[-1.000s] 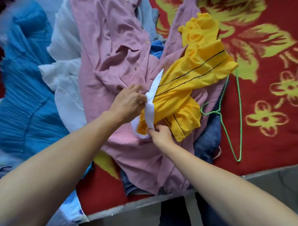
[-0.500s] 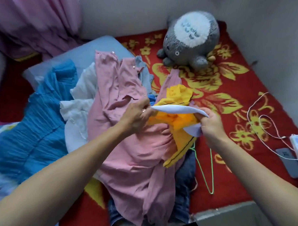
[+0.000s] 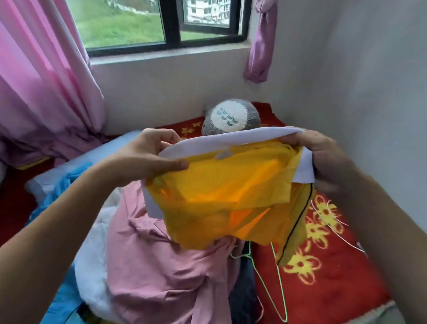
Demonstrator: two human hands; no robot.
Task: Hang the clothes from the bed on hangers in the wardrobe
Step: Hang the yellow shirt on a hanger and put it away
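A yellow shirt [image 3: 225, 196] with a white collar and thin black stripes hangs in the air above the bed. My left hand [image 3: 147, 157] grips the left end of its collar, my right hand [image 3: 326, 161] grips the right end, and the collar is stretched between them. Below it a pile of clothes lies on the bed: a pink garment [image 3: 165, 269], a white one [image 3: 95, 262], a blue one [image 3: 60, 302] and dark denim [image 3: 242, 291]. A green wire hanger [image 3: 279, 287] lies on the red bedspread [image 3: 324, 287], partly under the shirt.
A grey plush toy [image 3: 231, 118] sits at the head of the bed against the wall. Pink curtains [image 3: 38, 83] hang at the left, with a window [image 3: 164, 17] behind. The white wall [image 3: 379, 95] stands close on the right. A white cable [image 3: 331, 214] lies on the bedspread.
Both hands lifted the yellow shirt off the pile and spread its collar apart. The view tilted up from the bed to the window.
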